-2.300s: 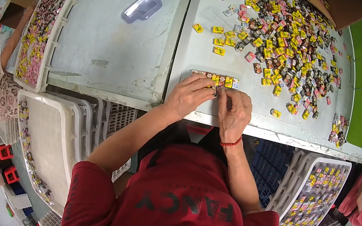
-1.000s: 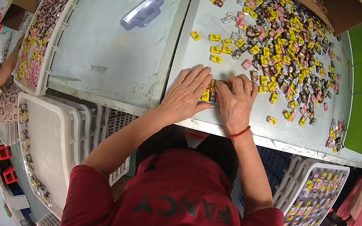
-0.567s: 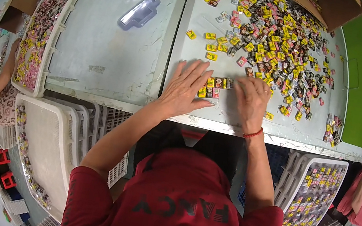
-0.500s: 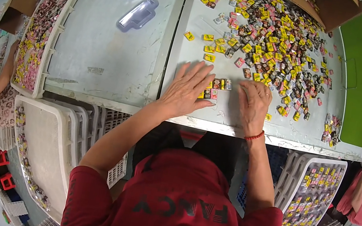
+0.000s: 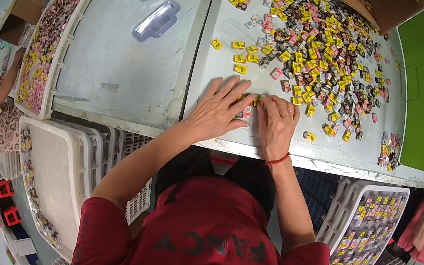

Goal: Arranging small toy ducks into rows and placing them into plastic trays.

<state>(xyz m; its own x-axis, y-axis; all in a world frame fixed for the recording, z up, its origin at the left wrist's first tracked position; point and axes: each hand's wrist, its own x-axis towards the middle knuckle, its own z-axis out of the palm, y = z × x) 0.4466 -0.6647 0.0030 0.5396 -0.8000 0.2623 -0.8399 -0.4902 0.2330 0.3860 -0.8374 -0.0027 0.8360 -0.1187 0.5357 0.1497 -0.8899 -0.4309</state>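
Note:
Near the table's front edge lies a tight cluster of small box-shaped pieces [image 5: 245, 112], pink, dark and yellow, mostly covered by my hands. My left hand [image 5: 215, 107] lies over its left side, fingers spread and thumb along the near side. At the cluster's right end, my right hand [image 5: 278, 122] has its fingers bent and drawn together, fingertips touching the pieces; what sits right under them is hidden. Beyond my hands spreads a large heap of loose small box-shaped pieces [image 5: 316, 57] in yellow, black, pink and white.
Clear plastic trays [image 5: 157, 20] lie at the far left. A white crate [image 5: 60, 43] of pieces stands on the left. Stacked crates [image 5: 367, 234] flank me below the table. An open cardboard box [image 5: 395, 11] sits far right. Two co-workers are at the sides.
My right hand has moved left from beside the cluster onto its right end. The cluster's right end is now covered. My left hand stays almost in place.

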